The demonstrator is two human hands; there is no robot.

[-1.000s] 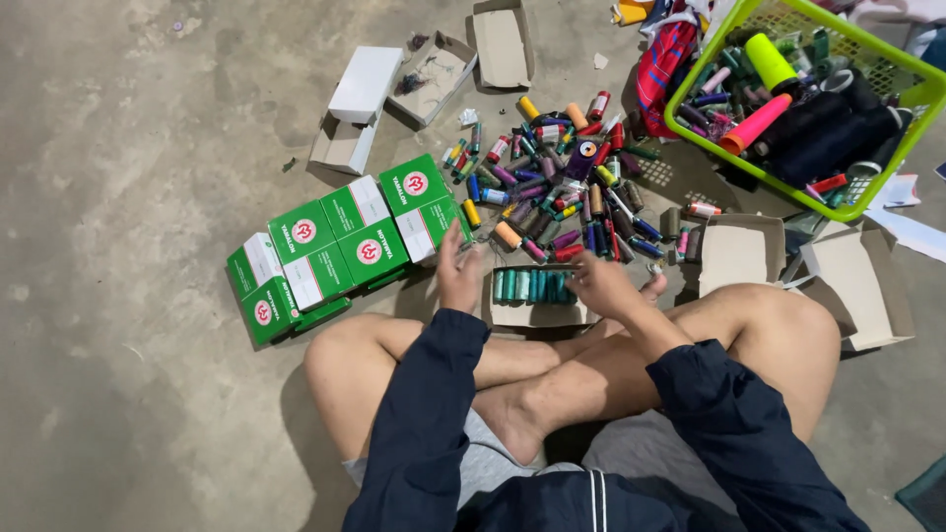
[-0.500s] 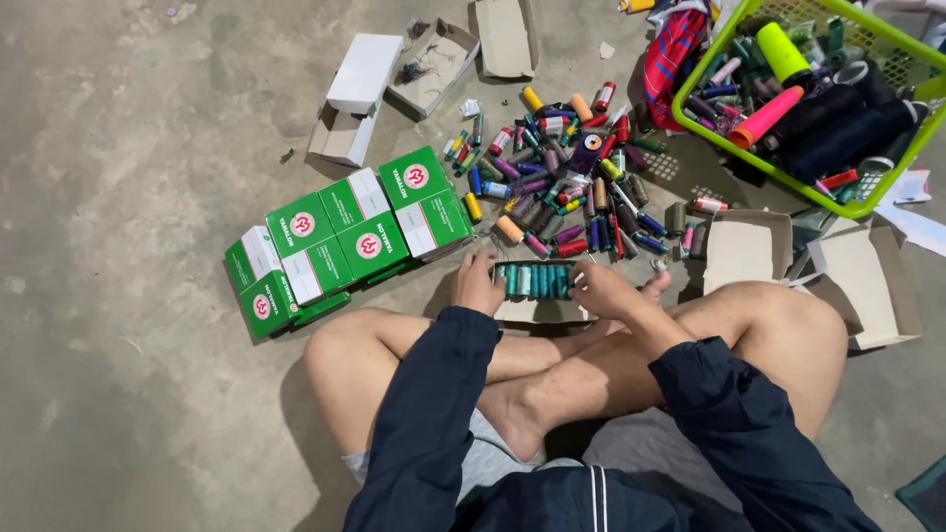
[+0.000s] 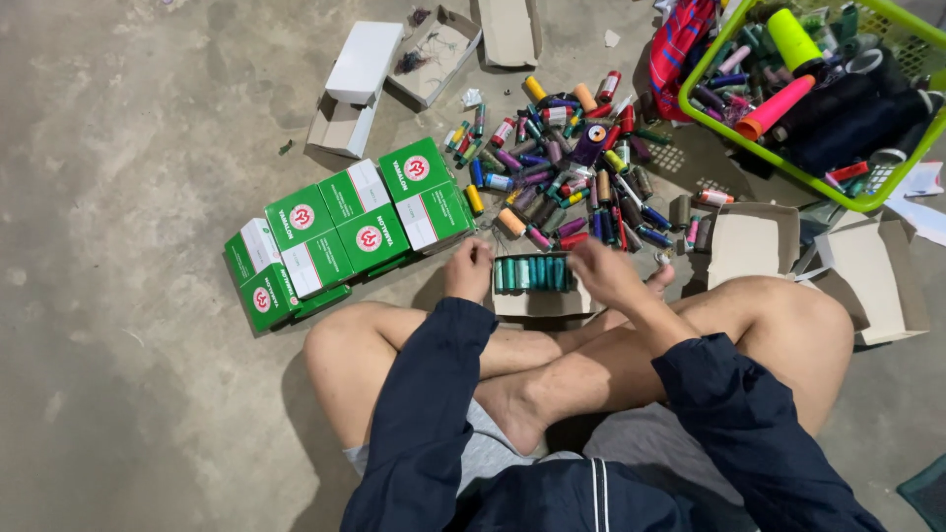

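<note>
The row of teal spools [image 3: 532,273] sits in a small box [image 3: 540,301] between both hands; left hand [image 3: 469,269] grips the box's left edge. Right hand [image 3: 603,271] curls at its right end; grip unclear.

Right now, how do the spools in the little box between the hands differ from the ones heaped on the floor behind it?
The boxed spools are all teal-green; the loose pile mixes pink, purple, orange, yellow and blue. The boxed spools lie side by side in a neat row inside an open cardboard box; the loose pile lies scattered at all angles on the concrete. The left hand and right hand flank the boxed spools; the loose pile is untouched. Both look like similar small thread spools.
</note>
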